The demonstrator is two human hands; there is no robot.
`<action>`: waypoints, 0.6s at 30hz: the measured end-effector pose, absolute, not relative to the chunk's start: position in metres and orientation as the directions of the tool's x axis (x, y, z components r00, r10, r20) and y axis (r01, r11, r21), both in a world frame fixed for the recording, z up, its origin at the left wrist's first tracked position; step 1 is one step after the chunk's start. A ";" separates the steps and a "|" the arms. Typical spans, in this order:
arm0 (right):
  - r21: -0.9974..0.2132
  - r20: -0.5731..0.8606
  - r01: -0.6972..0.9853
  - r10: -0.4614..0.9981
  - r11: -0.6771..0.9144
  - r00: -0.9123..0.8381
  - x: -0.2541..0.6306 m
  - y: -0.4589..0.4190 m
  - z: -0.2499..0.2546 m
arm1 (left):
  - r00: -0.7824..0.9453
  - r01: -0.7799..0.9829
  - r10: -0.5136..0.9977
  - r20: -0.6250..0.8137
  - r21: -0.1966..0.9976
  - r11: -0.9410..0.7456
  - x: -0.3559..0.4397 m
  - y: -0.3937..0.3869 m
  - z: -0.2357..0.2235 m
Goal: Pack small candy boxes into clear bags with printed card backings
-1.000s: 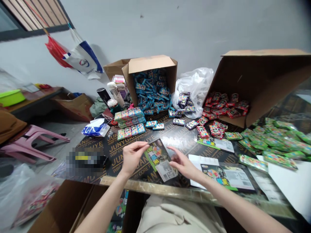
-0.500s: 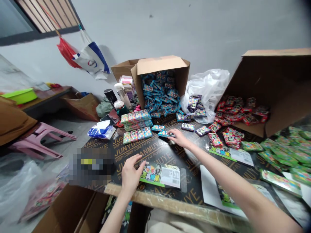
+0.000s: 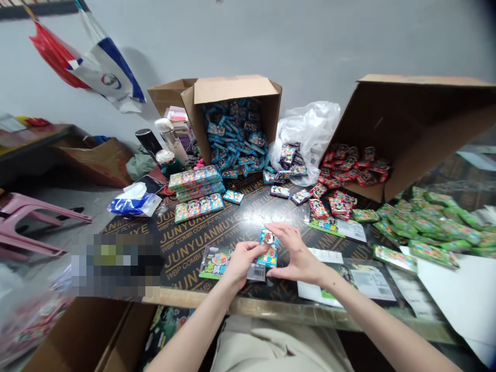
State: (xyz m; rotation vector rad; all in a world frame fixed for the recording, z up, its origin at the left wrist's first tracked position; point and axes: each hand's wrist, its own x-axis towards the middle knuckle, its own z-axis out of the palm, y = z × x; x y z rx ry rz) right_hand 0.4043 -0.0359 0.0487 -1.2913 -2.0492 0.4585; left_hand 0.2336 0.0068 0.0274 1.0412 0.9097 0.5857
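One blue packet (image 3: pixel 272 252), over a printed card (image 3: pixel 212 262) on the tabletop (image 3: pixel 182 256): your left hand (image 3: pixel 241 262) pinches one side, seemingly leaving the other free for your right hand (image 3: pixel 296 256), loosely spread around it.

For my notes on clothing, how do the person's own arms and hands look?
The left hand and right hand wear no gloves; no watch or bracelet shows. Both forearms are bare, without visible sleeves; the right has a small dark spot.
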 end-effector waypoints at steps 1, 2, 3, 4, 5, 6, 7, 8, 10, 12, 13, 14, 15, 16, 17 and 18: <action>-0.593 0.363 0.666 0.888 0.453 -0.282 0.404 -0.040 0.046 | 0.532 0.044 0.782 -0.324 0.933 0.357 0.232 0.005 0.028; -0.590 0.379 0.672 0.889 0.447 -0.258 0.404 -0.044 0.043 | 0.543 0.103 0.791 -0.280 0.958 0.269 0.229 0.004 0.029; -0.590 0.395 0.681 0.891 0.434 -0.225 0.406 -0.046 0.039 | 0.555 0.180 0.803 -0.216 0.974 0.138 0.224 0.004 0.029; -0.589 0.403 0.694 0.895 0.414 -0.192 0.409 -0.047 0.035 | 0.574 0.272 0.807 -0.138 0.962 -0.028 0.217 0.004 0.028; -0.584 0.401 0.711 0.901 0.391 -0.166 0.413 -0.048 0.031 | 0.606 0.371 0.793 -0.065 0.905 -0.209 0.210 0.005 0.025; -0.575 0.387 0.731 0.909 0.368 -0.153 0.417 -0.049 0.026 | 0.652 0.459 0.758 -0.018 0.805 -0.376 0.202 0.006 0.022; -0.561 0.364 0.750 0.918 0.350 -0.157 0.421 -0.050 0.022 | 0.702 0.521 0.712 -0.005 0.685 -0.509 0.195 0.008 0.018; -0.545 0.333 0.766 0.926 0.341 -0.175 0.424 -0.050 0.019 | 0.743 0.554 0.669 -0.017 0.576 -0.601 0.189 0.009 0.013; -0.515 0.276 0.787 0.935 0.339 -0.222 0.427 -0.053 0.013 | 0.776 0.579 0.629 -0.046 0.448 -0.682 0.183 0.010 0.004; -0.505 0.248 0.792 0.937 0.342 -0.246 0.426 -0.056 0.009 | 0.770 0.583 0.638 -0.008 0.414 -0.699 0.182 0.011 -0.002; -0.510 0.241 0.789 0.937 0.344 -0.253 0.424 -0.057 0.009 | 0.763 0.580 0.646 0.023 0.415 -0.701 0.183 0.011 -0.003; -0.522 0.233 0.779 0.937 0.347 -0.261 0.423 -0.059 0.008 | 0.757 0.576 0.651 0.051 0.419 -0.702 0.185 0.011 -0.003; -0.541 0.223 0.763 0.935 0.353 -0.275 0.421 -0.060 0.008 | 0.752 0.571 0.656 0.074 0.425 -0.702 0.186 0.011 -0.002; -0.567 0.214 0.740 0.932 0.361 -0.292 0.420 -0.061 0.008 | 0.746 0.567 0.659 0.092 0.430 -0.702 0.187 0.012 0.001; -0.597 0.205 0.712 0.928 0.370 -0.310 0.419 -0.062 0.009 | 0.742 0.565 0.662 0.106 0.432 -0.703 0.188 0.013 0.004; -0.626 0.198 0.683 0.923 0.377 -0.329 0.418 -0.063 0.009 | 0.739 0.564 0.664 0.117 0.432 -0.704 0.188 0.014 0.007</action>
